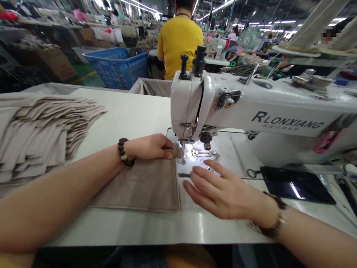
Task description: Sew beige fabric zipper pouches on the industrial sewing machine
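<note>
A taupe fabric panel (150, 190) with stitched edges lies flat on the white table, left of and below the needle of a white sewing machine (251, 100). My left hand (153, 147) pinches a small tan strip (176, 153) at the panel's upper right corner, beside the presser foot (182, 147). Over the table just right of the panel, my right hand (220, 190) has its fingers apart and holds nothing. Its fingertips point toward the metal needle plate (195, 163).
Stacked beige fabric pieces (41, 134) cover the table's left side. A black phone (297, 184) and scissors (253, 173) lie at the right. Beyond the table are a blue basket (117, 67) and a seated person in a yellow shirt (180, 41).
</note>
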A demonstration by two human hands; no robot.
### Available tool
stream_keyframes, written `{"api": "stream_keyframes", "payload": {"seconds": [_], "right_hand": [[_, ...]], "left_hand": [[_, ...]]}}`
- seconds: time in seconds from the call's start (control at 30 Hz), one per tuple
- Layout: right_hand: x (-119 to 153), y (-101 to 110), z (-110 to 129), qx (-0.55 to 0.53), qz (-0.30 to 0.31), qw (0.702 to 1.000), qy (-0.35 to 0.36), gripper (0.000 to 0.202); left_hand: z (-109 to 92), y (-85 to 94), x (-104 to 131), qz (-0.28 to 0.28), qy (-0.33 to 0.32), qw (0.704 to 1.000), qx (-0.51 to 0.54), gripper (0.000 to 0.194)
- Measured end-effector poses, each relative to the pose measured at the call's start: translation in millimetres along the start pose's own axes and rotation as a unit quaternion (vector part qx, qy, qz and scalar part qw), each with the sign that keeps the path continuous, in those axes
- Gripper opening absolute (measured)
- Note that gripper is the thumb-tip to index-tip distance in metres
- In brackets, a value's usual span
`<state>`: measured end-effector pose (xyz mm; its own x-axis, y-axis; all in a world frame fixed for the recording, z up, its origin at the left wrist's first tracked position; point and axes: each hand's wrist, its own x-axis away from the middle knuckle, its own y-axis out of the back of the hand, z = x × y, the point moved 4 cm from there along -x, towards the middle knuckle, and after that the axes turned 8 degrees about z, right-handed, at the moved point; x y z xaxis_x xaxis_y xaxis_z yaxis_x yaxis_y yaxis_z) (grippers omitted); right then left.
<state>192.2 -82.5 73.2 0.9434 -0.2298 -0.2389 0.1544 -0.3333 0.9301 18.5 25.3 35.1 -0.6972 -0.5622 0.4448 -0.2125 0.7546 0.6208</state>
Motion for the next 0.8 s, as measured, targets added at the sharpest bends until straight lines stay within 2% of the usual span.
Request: {"api": "stream_keyframes", "payload": {"seconds": [0.1, 0.17, 0.37, 0.57, 0.8], "right_hand": [[-21.3, -32.5, 4.2, 0.016, -0.002, 0.997, 0.070, 0.017], [-28.3, -41.7, 4.2, 0.010, -0.015, 0.996, 0.086, 0.014], [-25.3, -35.7, 8.7, 0.010, -0.056, 0.997, 0.054, 0.010], [-24.1, -41.0, 14.8, 0.009, -0.053, 0.998, 0.042, 0.013], [-25.7, -50.2, 17.7, -0.012, 0.024, 0.998, 0.060, 0.019]], "left_hand": [[-5.9, 1.0, 4.7, 0.001, -0.029, 1.000, 0.006, 0.019], [-7.2, 0.7, 6.7, -0.003, -0.038, 0.999, -0.002, 0.020], [-2.9, -2.3, 2.7, -0.010, -0.030, 0.999, 0.014, 0.020], [-0.9, -4.8, -7.7, -0.028, 0.006, 0.998, -0.056, 0.020], [-8.6, -13.5, -6.8, -0.079, 0.050, 0.983, -0.156, 0.018]]}}
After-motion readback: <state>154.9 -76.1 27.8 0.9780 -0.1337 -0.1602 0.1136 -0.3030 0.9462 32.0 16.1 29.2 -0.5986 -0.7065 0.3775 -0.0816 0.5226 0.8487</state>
